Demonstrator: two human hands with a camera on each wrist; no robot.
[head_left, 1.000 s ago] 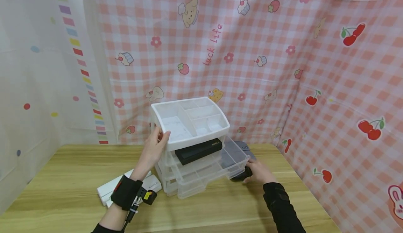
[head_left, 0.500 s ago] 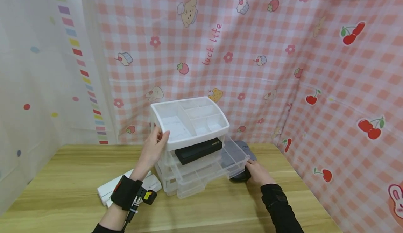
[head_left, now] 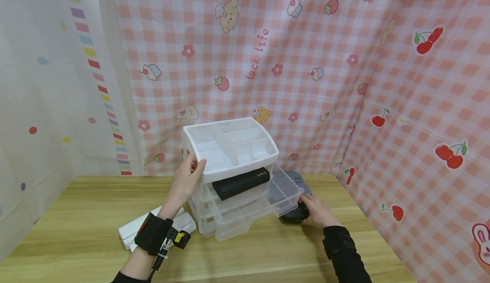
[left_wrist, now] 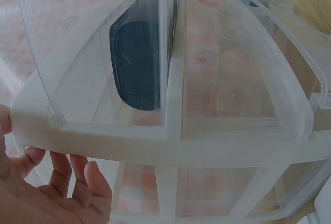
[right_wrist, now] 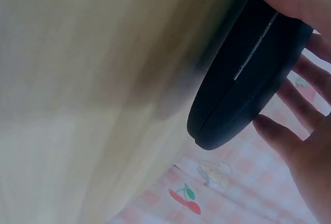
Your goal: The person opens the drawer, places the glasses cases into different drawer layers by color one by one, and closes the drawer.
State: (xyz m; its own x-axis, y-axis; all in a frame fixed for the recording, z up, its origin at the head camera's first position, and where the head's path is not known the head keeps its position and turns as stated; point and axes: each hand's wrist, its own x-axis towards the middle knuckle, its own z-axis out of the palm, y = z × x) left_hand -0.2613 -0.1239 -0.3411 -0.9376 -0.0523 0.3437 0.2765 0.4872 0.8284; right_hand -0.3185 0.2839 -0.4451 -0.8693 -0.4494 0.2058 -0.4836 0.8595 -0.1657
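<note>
A white and clear plastic drawer organizer stands in the middle, its top a divided tray. One clear drawer is pulled out towards the front. My left hand grips the left edge of the tray, fingers hooked under the frame in the left wrist view. Between thumb and fingers, my right hand holds a dark hard glasses case with a metal hinge line, low beside the drawer's front right corner. A long black box lies under the tray inside the organizer.
White boxes lie on the wooden table left of the organizer, partly behind my left wrist. A grey case with a glasses mark sits behind the drawer. Checked cloth hangs at the back and right.
My right hand and the dark glasses case shift slightly, ending a little lower and further right beside the drawer. The left hand stays on the organizer, and the drawer keeps its place.
</note>
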